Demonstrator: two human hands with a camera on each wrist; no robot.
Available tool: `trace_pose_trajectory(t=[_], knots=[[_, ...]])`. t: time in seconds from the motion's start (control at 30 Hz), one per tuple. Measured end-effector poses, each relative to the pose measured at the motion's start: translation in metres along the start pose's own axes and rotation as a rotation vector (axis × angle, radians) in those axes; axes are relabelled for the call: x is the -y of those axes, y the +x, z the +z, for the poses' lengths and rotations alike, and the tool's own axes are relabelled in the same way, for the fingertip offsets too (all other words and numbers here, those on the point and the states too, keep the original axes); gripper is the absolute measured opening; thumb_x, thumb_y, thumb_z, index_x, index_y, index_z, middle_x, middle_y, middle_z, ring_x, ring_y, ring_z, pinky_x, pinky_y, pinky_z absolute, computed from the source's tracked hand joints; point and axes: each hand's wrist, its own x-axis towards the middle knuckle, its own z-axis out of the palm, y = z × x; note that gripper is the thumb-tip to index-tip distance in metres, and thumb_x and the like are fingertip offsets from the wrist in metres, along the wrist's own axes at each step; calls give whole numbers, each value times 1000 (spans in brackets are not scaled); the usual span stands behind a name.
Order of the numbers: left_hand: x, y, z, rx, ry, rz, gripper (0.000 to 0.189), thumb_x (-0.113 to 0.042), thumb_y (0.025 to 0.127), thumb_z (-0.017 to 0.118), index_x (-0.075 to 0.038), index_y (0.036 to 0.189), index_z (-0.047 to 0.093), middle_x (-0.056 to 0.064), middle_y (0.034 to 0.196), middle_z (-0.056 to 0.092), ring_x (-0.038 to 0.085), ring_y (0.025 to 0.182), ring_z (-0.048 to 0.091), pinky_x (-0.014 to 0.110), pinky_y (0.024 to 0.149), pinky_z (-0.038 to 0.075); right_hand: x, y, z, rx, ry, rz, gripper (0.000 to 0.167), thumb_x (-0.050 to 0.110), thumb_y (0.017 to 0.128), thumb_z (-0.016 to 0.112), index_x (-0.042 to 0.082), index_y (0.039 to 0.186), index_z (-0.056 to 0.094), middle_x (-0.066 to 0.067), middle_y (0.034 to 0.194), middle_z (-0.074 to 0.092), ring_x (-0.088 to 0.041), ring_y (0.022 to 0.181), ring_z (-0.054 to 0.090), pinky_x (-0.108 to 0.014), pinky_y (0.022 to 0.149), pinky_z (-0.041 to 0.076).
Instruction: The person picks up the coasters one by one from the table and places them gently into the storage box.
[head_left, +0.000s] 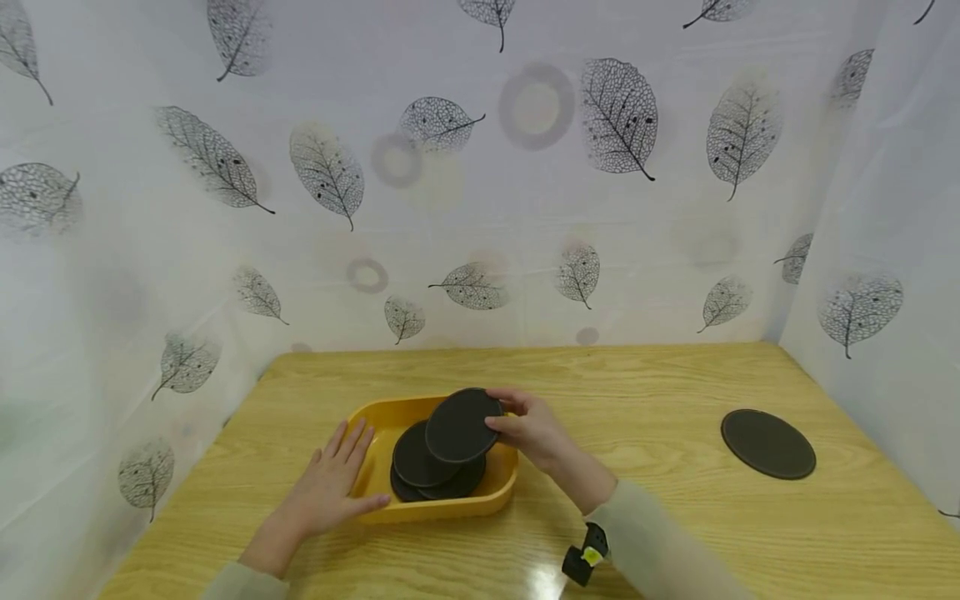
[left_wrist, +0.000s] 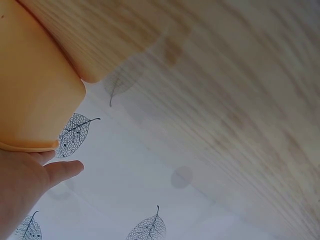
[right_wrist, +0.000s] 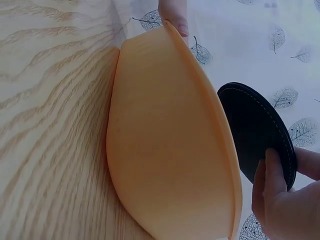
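Note:
A round black coaster with a stitched edge [head_left: 463, 427] is pinched by its right side in my right hand [head_left: 531, 429]. It tilts above the yellow tray [head_left: 480, 505], over several more black coasters [head_left: 417, 457] piled inside. My left hand [head_left: 324, 483] rests on the tray's left rim with fingers straight and spread. In the right wrist view, thumb and fingers of the right hand [right_wrist: 292, 205] grip the coaster [right_wrist: 255, 127] beside the tray's outer wall [right_wrist: 170, 135]. The left wrist view catches part of the left hand [left_wrist: 30, 180] against the tray [left_wrist: 40, 75].
Another black coaster [head_left: 768, 443] lies flat on the wooden table [head_left: 637, 392], well to the right of the tray. White curtains with a leaf print [head_left: 525, 208] surround the table at the back and both sides. A black wrist strap device [head_left: 585, 557] hangs by the right sleeve.

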Motion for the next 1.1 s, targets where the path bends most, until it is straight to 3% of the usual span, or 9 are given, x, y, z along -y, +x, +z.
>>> trace_pose_trajectory(t=[0.73,1.0,1.1], knots=[[0,0,-1,-5,-6,4,91,-59,76,54,0,139,23,18,144,15,39,129,8,65,88,22,-10,6,20,-14,21,25,45,-10,84,49,-9,127,38,-22,117,44,-18,86,58,-33,78,47],[-1,0,-1,-10,-6,7,91,-58,76,55,0,138,24,18,144,16,40,129,8,65,88,23,-9,5,23,-12,28,24,46,-9,86,47,-11,129,33,-29,124,34,-37,110,46,-31,81,46],[-1,0,-1,-11,-10,10,90,-57,76,55,0,139,24,18,144,16,39,129,8,65,88,23,-8,3,21,-17,25,25,45,-9,86,46,-12,129,33,-29,123,35,-37,111,44,-32,83,45]])
